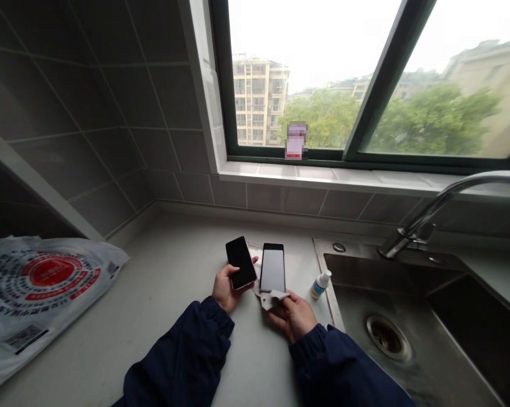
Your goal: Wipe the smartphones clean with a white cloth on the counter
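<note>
My left hand (226,287) is closed around a phone with a dark screen (240,262), thumb across its lower left face. To its right is a second phone (273,267), its screen lit pale white. My right hand (296,316) pinches a crumpled white tissue (272,299) at the lower end of that second phone, covering its bottom edge. Whether the fingers also touch this phone cannot be made out. Behind the two phones a flat, pale or clear item (255,249) lies on the counter, mostly hidden. A small white-capped bottle (320,284) stands right of my right hand.
The pale counter (153,316) meets a steel sink (352,316) on the right, with a curved faucet (424,215) at its back. A printed plastic bag (47,294) lies at the left. A tiled sill (322,172) runs below the window.
</note>
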Demonstrator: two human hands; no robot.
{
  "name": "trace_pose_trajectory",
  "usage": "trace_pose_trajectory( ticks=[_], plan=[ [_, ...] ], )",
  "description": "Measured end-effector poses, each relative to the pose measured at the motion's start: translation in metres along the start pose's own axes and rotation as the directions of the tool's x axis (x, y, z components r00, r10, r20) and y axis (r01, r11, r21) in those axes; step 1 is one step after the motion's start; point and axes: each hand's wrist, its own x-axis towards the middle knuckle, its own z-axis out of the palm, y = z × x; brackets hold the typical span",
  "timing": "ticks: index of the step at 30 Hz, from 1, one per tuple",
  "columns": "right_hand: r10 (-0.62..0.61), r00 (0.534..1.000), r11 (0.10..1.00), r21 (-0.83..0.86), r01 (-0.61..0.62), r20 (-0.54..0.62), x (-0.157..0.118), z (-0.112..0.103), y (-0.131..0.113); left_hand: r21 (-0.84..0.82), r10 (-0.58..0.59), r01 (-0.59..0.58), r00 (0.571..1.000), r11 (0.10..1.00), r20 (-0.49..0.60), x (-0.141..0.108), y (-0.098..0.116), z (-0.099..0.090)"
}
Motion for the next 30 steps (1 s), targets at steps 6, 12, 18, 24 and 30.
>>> trace_pose_trajectory(
  ticks=[6,12,18,24,30],
  plan=[
    [0.041,0.999,0.999,0.009,-0.041,0.005,-0.009,-0.01,-0.003,0.043,-0.004,0.002,0.999,0.999,0.039,0.002,-0.004,-0.001],
    [0.03,0.999,0.999,0.033,-0.031,0.027,-0.004,-0.015,0.0,0.06,-0.02,0.017,0.998,0.998,0.054,-0.001,-0.005,0.005],
    [0.001,0.999,0.999,0.039,-0.002,0.047,0.002,-0.013,-0.001,0.043,-0.011,0.009,0.999,0.999,0.051,-0.002,-0.005,0.008],
    [-0.006,1.0,1.0,0.018,0.006,0.023,0.003,-0.016,-0.004,0.031,-0.013,0.01,0.996,0.999,0.086,-0.004,-0.004,0.008],
    [-0.016,1.0,1.0,-0.026,0.017,0.02,-0.002,-0.028,-0.009,0.06,-0.005,-0.004,0.989,0.998,0.15,-0.009,-0.004,0.014]
  ],
)
